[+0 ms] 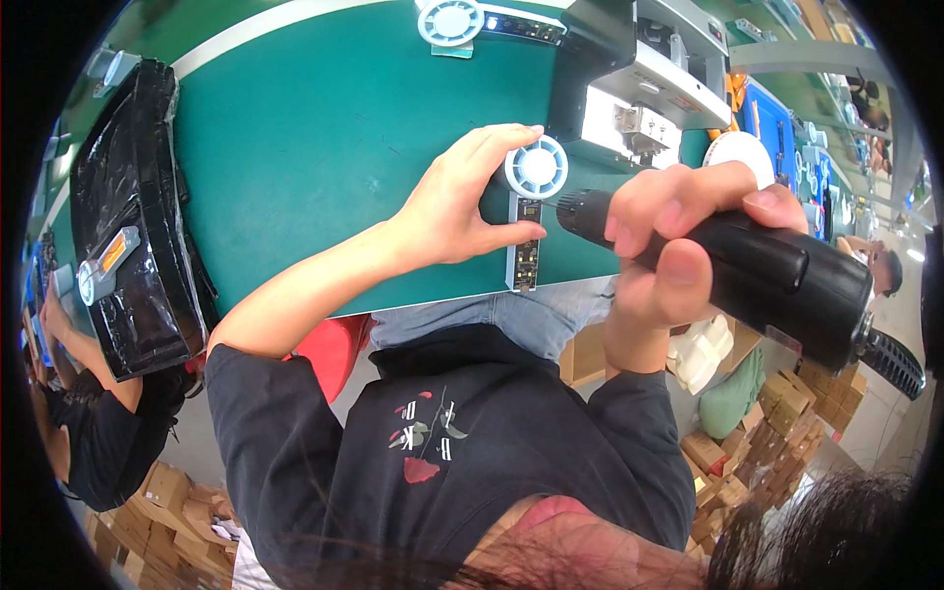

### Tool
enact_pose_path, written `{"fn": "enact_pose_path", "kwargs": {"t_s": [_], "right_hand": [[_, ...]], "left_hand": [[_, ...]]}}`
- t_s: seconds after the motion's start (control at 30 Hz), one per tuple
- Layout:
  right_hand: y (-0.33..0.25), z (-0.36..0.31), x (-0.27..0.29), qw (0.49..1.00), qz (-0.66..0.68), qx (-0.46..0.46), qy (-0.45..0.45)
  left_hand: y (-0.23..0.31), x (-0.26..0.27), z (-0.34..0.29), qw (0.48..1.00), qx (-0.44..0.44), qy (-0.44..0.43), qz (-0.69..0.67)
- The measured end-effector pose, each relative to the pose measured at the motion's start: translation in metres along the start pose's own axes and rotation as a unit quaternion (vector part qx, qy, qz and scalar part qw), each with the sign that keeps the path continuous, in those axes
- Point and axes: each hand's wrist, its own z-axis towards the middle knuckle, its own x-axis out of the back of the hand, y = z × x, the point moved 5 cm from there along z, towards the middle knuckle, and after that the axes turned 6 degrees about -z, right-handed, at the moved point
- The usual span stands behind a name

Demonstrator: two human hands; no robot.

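My left hand (452,202) grips a small handheld fan (537,167) with a light-blue round head, thumb and fingers closed around its neck. The fan's handle is uncovered and shows a dark circuit board (528,258), pointing toward my body at the table's near edge. In my right hand (669,226) is a black electric screwdriver (772,280), lying nearly level with its cord at the right end. The screwdriver's ribbed nose points left at the fan's neck. Whether its thin tip touches the fan I cannot tell.
Another opened fan (450,22) lies at the far side of the green table (324,118). A grey and black machine (639,88) stands far right, near a white round object (739,157). On the left, a black-wrapped box (138,187) bears a fan (110,258). A person (108,423) works beyond it.
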Motion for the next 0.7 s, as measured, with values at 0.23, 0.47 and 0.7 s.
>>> {"fn": "enact_pose_path", "kwargs": {"t_s": [0.23, 0.47, 0.7], "right_hand": [[-0.010, 0.038, 0.022, 0.982, -0.067, 0.003, 0.176], [0.001, 0.081, 0.073, 0.947, -0.185, 0.083, 0.250], [-0.016, 0.075, 0.069, 0.930, -0.229, 0.074, 0.278]], "left_hand": [[-0.001, 0.004, -0.004, 0.998, 0.033, 0.032, 0.032], [-0.008, 0.011, 0.003, 0.988, 0.034, 0.093, 0.115], [0.005, 0.007, 0.004, 0.994, 0.040, 0.047, 0.092]]}}
